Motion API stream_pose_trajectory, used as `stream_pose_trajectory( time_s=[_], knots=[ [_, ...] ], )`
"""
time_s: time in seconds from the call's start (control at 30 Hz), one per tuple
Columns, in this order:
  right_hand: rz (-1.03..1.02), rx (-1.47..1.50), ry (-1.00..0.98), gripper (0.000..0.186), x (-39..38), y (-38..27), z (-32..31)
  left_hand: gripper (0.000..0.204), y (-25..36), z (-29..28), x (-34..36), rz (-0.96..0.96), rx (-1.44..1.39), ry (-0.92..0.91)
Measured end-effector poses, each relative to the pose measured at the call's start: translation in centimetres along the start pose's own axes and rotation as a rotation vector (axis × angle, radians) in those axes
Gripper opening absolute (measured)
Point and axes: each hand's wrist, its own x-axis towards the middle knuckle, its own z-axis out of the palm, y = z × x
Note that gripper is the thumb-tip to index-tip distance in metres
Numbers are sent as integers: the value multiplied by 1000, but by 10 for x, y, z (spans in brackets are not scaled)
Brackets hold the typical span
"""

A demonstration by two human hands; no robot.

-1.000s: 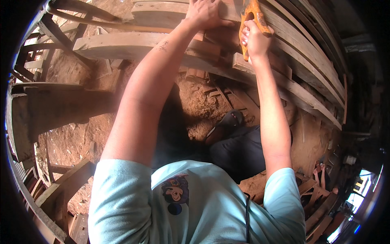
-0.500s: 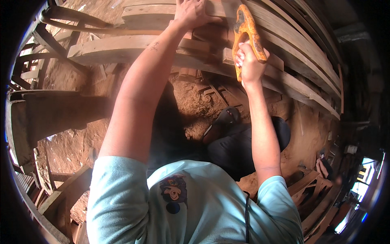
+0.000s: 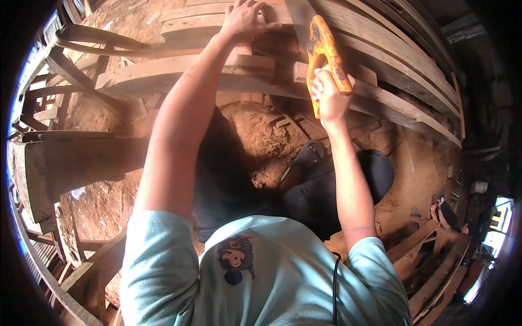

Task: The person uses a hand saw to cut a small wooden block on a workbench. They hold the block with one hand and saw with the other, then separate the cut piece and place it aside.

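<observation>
My right hand (image 3: 333,96) is wrapped around the worn yellow-orange handle of a handsaw (image 3: 328,48). Its grey blade reaches up past the far planks and out of the picture, and the cutting edge is hard to make out. On a far wooden plank (image 3: 190,25), left of the saw, rests my left hand (image 3: 243,20). Its fingers are spread, with the thumb stretched toward the blade. A nearer plank (image 3: 163,70) lies below my left forearm, and a gap parts it from a short wood end (image 3: 300,71) under the saw handle.
Several long boards (image 3: 413,81) run off to the right. Timber framing (image 3: 81,157) stands at the left. Sawdust and scraps cover the dirt floor (image 3: 255,133) near my sandalled foot (image 3: 309,155). More lumber (image 3: 435,266) is stacked at the lower right.
My right hand and the saw have come back toward me, showing more of the blade. My left hand appears slightly further left and lower, still on the wood.
</observation>
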Motion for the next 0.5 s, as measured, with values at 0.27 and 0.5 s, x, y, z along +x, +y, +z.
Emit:
stream_pose_trajectory(
  time_s=[0.27,0.5],
  knots=[
    [27,-23,18,12,-30,-9,-13,78,7,-4,-2,-20,-7,-22],
    [89,-86,19,9,-102,-29,-35,80,2,-1,1,-7,67,-19]
  ],
)
